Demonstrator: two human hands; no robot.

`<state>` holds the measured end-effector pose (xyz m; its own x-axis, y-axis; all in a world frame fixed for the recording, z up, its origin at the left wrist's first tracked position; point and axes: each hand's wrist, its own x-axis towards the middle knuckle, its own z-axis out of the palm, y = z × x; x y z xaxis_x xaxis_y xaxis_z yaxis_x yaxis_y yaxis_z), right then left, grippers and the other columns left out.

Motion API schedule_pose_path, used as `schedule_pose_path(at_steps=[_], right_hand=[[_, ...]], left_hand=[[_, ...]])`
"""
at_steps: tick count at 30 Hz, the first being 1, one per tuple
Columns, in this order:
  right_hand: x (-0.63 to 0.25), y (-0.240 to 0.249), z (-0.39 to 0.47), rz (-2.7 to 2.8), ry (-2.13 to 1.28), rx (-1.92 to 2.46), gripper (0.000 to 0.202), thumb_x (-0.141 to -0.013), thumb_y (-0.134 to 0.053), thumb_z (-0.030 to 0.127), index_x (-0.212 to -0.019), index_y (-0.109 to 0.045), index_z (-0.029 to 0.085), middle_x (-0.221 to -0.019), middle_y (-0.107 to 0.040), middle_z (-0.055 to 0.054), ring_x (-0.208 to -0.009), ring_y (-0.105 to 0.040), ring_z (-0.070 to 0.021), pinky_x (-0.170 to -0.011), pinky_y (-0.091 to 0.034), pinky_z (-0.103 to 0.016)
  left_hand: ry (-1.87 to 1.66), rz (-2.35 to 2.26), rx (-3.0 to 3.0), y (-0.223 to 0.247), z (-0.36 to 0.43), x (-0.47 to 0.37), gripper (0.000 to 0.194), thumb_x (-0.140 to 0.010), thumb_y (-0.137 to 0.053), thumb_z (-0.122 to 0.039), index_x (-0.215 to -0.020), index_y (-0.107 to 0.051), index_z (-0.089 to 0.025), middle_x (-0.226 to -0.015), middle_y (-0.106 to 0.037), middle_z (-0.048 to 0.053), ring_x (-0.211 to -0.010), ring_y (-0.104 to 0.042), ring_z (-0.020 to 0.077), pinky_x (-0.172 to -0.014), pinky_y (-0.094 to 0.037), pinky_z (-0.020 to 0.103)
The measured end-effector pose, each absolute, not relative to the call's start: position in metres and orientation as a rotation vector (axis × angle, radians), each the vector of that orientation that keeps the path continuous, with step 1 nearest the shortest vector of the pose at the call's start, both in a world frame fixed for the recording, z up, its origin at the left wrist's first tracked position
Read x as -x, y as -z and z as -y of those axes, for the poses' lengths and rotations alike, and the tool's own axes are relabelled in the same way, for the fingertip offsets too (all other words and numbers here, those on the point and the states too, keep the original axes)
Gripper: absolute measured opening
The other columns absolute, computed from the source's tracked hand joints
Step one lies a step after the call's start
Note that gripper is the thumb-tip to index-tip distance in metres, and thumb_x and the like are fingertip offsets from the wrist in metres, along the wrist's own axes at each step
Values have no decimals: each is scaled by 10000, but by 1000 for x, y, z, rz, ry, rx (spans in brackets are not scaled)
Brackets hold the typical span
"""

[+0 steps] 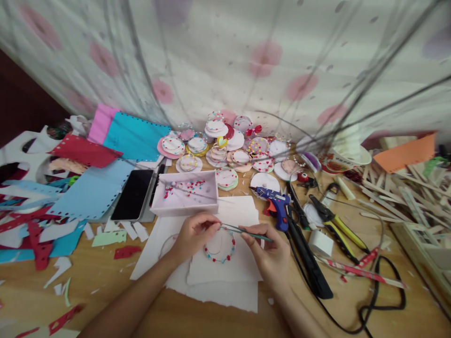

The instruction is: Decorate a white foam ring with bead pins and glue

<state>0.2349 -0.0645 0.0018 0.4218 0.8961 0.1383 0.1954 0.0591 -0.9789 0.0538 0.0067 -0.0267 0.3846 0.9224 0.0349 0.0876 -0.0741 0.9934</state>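
My right hand [269,249] is closed around slim dark green tweezers [259,234], their tips pointing left toward my left fingers. With thumb and fingers pinched together, my left hand [199,234] grips the upper end of a beaded string [222,261]. The string curves in a ring of red, blue and white beads over white paper [225,291]. What lies exactly between the left fingertips is too small to make out. Just beyond my hands, a white box [186,209] contains loose red, blue and white beads [190,188].
Layered paper discs with bead rings [218,155] crowd the back. At right lie a blue glue gun [278,204], yellow-black pliers [338,225], a cable [380,307] and wooden sticks [384,192]. A phone [133,195] and paper scraps [38,234] cover the left.
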Motion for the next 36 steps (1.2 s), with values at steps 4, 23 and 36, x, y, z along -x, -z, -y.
schedule_pose_path(at_steps=[4, 23, 36], right_hand=[[-236, -2, 63, 1046, -718, 1436, 87, -721, -744, 253, -730, -677, 198, -720, -712, -49, -661, -649, -183, -534, -488, -255], [-252, 11, 59, 1258, -548, 1530, 64, -770, -711, 281, -767, -697, 218, -787, -734, -56, -730, -643, -211, -670, -468, -348], [-241, 14, 56, 1393, -550, 1536, 75, -769, -698, 292, -727, -699, 229, -721, -724, -27, -672, -606, -197, -668, -440, -339]], left_hand=[[-897, -968, -1509, 22, -7, -54, 112, -826, -633, -249, -826, -698, -158, -814, -687, 47, -790, -630, 160, -729, -507, 250], [-876, -958, -1380, 0, -4, -55, 328, -858, -546, -382, -661, -659, -146, -652, -639, 40, -611, -563, 133, -577, -460, 231], [-949, -968, -1342, 10, -2, -49, 411, -911, -438, -354, -591, -606, -160, -585, -575, 26, -549, -473, 124, -535, -378, 245]])
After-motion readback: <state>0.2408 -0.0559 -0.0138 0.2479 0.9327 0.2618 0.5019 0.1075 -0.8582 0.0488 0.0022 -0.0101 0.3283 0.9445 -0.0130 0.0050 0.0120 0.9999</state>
